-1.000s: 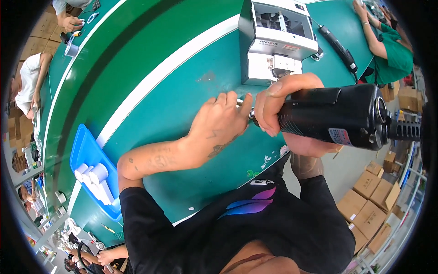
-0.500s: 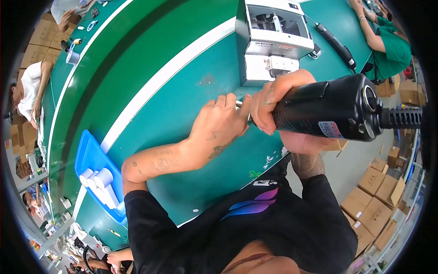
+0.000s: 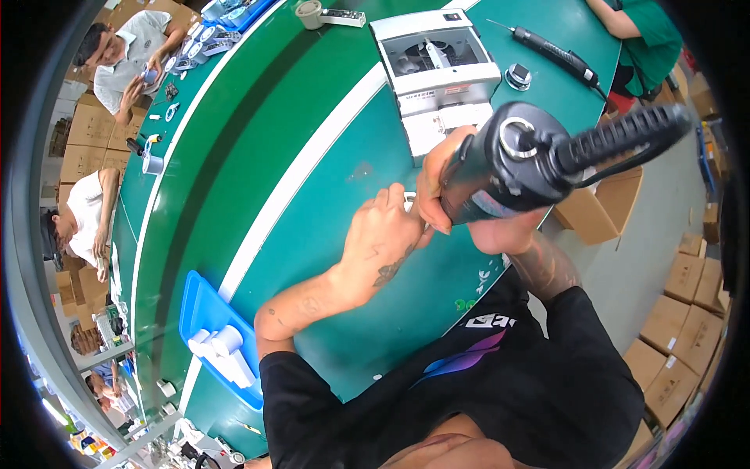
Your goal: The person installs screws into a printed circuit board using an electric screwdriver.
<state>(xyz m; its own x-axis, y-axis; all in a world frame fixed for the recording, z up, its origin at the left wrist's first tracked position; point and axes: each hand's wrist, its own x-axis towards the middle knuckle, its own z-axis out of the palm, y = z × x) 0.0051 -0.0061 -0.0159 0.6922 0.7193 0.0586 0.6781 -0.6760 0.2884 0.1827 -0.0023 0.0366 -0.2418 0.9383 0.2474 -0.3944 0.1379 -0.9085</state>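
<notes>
A black electric screwdriver point(image 3: 500, 168) is gripped in my right hand point(image 3: 439, 184), its corded rear end turned up toward me. My left hand point(image 3: 383, 234) is curled just left of it, fingers closed around a small pale piece with a ring-like rim point(image 3: 409, 201). Most of that piece is hidden by my fingers, so I cannot tell its kind. Both hands meet above the green table, and the screwdriver's tip is out of sight behind them. Right beyond my hands stands a white and grey screw feeder point(image 3: 437, 90) with an open top window.
A blue tray point(image 3: 187, 313) at left holds several white parts with round heads point(image 3: 228, 341). A second black screwdriver point(image 3: 555, 56) lies beyond a small round metal item point(image 3: 517, 76). The green conveyor belt point(image 3: 258, 94) carries a cup-shaped part point(image 3: 310, 14). Cardboard boxes point(image 3: 664, 375) stand right. Co-workers sit across.
The screwdriver has tipped, its rear end now pointing more toward me. My view has shifted, so the table things appear displaced. My left hand keeps its closed hold.
</notes>
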